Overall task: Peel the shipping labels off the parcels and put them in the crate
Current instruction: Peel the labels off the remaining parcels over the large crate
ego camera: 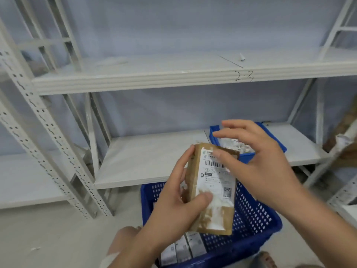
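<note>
Storage room, pale blue-grey backdrop behind white metal racking. Perforated upright (48, 136) at left; upper shelf (135, 80) has "2-3" (244, 76) handwritten on its front edge and a small white object (241, 57) lying on top.

Lower shelf (144, 161) carries a small blue bin (245, 157) toward its right end, filled with white scraps, too blurred to read.

On the floor (48, 238) in front of the racking stands a blue crate (251, 213) with perforated walls. Several parcels (183, 250) with white labels stand side by side in its near end.

Brown parcel (224, 215) is held above the crate, roughly upright and tilted slightly. Its shipping label (214, 182) faces the camera: barcode near the top, QR code lower right. The lower part of the label looks torn, with brown showing through.

Left hand (173, 206): grip clamped on the parcel, thumb pressed across the lower label, fingers curled round the left edge.

Right hand (257, 163): grip apart, fingers spread and straight above the parcel's top right corner, thumb tip over the upper part of the label. Cannot tell whether it touches.

A bare knee (123, 238) shows at bottom centre.
</note>
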